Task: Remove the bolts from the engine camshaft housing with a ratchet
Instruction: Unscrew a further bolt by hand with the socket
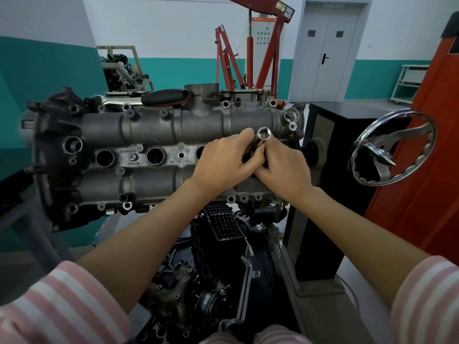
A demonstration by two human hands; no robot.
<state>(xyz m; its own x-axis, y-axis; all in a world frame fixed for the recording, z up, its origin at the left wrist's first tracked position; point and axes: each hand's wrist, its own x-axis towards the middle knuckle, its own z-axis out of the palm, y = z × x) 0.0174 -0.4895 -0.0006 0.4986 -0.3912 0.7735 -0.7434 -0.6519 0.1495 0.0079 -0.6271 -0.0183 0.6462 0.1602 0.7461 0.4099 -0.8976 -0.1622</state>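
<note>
Gripping a socket tool [260,139] between left hand [223,162] and right hand [283,170], above camshaft housing [149,130]

Both hands hid most of the ratchet [257,145]; only its socket end showed, and its handle could not be seen. The left hand [223,162] covered one bore of the housing [149,127]. Cast lettering there was too small to read. The frame's lower edge cut off both sleeves [62,301].
</note>
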